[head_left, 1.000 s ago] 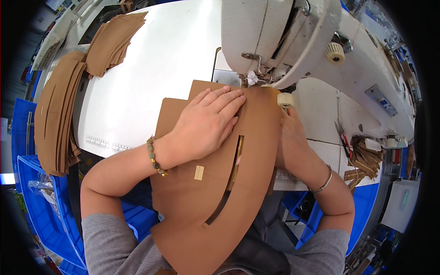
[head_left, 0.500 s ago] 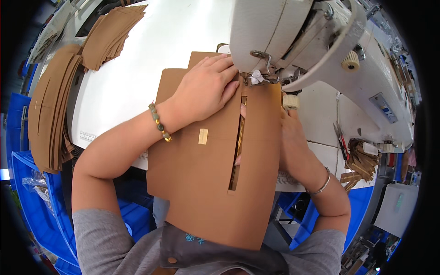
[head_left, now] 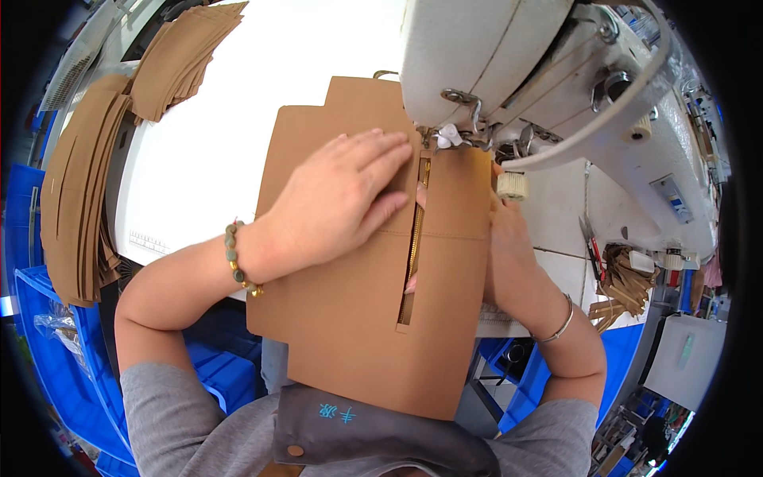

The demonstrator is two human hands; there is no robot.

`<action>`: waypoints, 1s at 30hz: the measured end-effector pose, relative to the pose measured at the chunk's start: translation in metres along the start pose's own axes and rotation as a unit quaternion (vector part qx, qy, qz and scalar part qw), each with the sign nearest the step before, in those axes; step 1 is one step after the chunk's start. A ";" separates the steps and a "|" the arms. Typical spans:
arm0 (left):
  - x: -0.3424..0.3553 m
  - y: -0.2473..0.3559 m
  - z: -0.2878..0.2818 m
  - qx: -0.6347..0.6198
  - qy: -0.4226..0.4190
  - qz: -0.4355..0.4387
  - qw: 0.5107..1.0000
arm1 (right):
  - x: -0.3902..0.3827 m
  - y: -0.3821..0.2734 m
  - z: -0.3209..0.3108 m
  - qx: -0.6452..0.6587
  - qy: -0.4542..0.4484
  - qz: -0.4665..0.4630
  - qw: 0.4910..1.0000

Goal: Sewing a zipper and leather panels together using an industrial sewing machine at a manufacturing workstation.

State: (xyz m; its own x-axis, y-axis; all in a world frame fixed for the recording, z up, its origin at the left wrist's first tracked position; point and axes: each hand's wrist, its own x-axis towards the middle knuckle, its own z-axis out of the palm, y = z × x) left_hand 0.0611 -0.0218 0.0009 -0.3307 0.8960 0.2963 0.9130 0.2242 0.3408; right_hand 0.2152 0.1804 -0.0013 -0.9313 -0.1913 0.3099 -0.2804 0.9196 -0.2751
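Observation:
A brown notched panel (head_left: 373,350), leather-like, lies under the white sewing machine's presser foot (head_left: 449,141). Down its middle runs a narrow slot where a gold-toothed zipper (head_left: 415,238) shows. My left hand (head_left: 334,199) rests on top of the panel, left of the slot, fingers stretched toward the presser foot. At the panel's right edge, my right hand (head_left: 509,246) reaches underneath and holds the panel from below. Bits of its fingers appear through the slot beside the zipper; the rest are hidden.
Stacks of brown pieces (head_left: 83,191) stand at the far left. The sewing machine (head_left: 675,167) fills the upper right. Red-handled scissors (head_left: 592,248) lie near brown scraps (head_left: 624,282) on the right. Blue bins (head_left: 226,378) sit below the table edge.
My left hand has slid back toward me and now covers the pale patch on the panel. The panel has shifted slightly away from me under the presser foot. My right hand stays beneath it.

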 end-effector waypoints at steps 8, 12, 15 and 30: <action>-0.007 -0.002 0.008 0.007 -0.011 0.035 0.999 | -0.001 -0.001 0.000 -0.030 -0.008 -0.007 0.999; -0.007 -0.001 0.009 0.014 -0.013 0.040 0.999 | -0.001 -0.002 -0.002 -0.017 -0.030 0.012 0.999; -0.006 -0.002 0.010 0.011 -0.004 0.045 0.999 | -0.001 -0.002 -0.003 -0.016 -0.046 0.020 0.999; -0.003 -0.002 0.009 0.069 -0.016 0.066 0.995 | 0.000 -0.003 -0.003 -0.013 -0.020 0.011 1.000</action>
State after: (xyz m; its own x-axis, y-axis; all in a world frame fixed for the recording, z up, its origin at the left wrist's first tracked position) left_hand 0.0625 -0.0215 -0.0084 -0.2006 0.9321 0.3016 0.9728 0.1531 0.1740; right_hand 0.2163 0.1788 0.0020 -0.9460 -0.1838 0.2671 -0.2539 0.9323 -0.2576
